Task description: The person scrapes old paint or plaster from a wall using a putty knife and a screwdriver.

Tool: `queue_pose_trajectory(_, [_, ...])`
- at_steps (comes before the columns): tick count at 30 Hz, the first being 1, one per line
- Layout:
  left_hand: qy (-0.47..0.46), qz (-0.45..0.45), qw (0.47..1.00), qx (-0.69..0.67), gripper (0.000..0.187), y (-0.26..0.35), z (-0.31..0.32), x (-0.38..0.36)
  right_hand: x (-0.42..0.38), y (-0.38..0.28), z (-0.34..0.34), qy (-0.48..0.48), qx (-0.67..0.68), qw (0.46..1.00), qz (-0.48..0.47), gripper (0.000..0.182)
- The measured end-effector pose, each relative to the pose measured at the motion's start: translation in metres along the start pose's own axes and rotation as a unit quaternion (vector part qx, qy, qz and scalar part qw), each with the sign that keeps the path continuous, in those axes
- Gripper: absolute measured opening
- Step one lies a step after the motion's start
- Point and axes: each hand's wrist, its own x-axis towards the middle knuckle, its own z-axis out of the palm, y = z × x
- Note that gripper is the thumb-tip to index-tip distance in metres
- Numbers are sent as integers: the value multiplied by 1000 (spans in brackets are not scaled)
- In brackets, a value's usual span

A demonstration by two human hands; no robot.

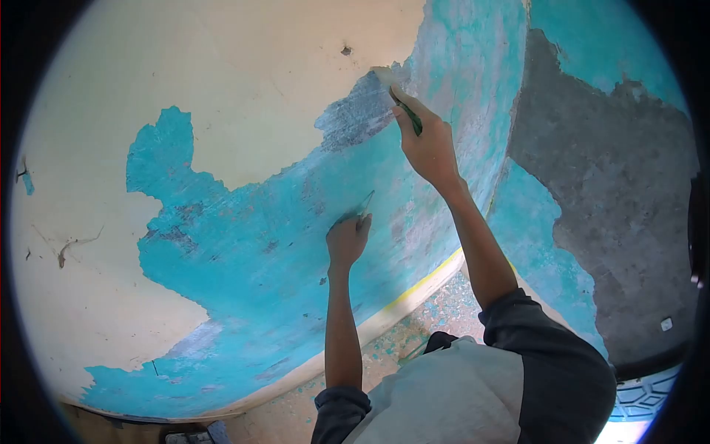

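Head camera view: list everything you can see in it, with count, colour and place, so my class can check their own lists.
Cream coating: one wall, ragged-edged, left and top
Turquoise paint: broad areas, both walls
Grey patch: one large, right wall
Scraper: one, dark green handle, upper centre
Thin item: one, greenish, centre, kind unclear
Small fitting: one, white, far right
Skirting: cream, along wall foot
Flakes: many, mostly turquoise, on floor
Patterned item: one, blue, lower right
Shirt: one, grey with dark sleeves, bottom
Hands: two; right hand gripping the scraper, left hand holding the thin item
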Motion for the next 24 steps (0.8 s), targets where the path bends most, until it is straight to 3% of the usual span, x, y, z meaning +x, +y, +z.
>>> queue_pose_trajectory(4, [3, -3, 1000, -5, 43, 1, 5, -3, -15, 25, 25, 62, 13, 993, -99, 37])
queue_pose_trajectory(7, [18, 9, 1000, 4, 44, -3, 5, 0, 2, 18, 16, 35, 4, 997, -62, 37])
queue_pose_trajectory(8, [18, 11, 1000, 11, 45, -3, 6, 0, 5, 24, 16, 50, 8, 994, -101, 37])
queue_pose_trajectory(12, [-2, -7, 1000, -12, 46, 1, 3, -2, -9, 38, 25, 55, 6, 994, -91, 38])
queue_pose_trajectory(14, [6, 2, 1000, -5, 47, -1, 4, 0, -9, 46, 33, 104, 11, 978, -181, 37])
queue_pose_trajectory(17, [2, 2, 1000, 0, 48, -1, 4, 2, 30, 30, 15, 142, 21, 972, -186, 36])
queue_pose_trajectory(18, [-9, -5, 1000, 5, 49, -2, 4, -1, 27, 5, 0, 76, 30, 995, -56, 36])
queue_pose_trajectory(19, [-12, -6, 1000, 5, 49, -2, 4, -4, 21, 12, 6, 76, 29, 995, -54, 36])
queue_pose_trajectory(21, [-15, -11, 1000, 14, 49, -1, 3, 0, 7, 34, 24, 106, 32, 980, -165, 37])
queue_pose_trajectory(24, [30, 20, 999, -14, 50, -2, 6, -1, 3, 38, 26, 102, 27, 983, -153, 37])
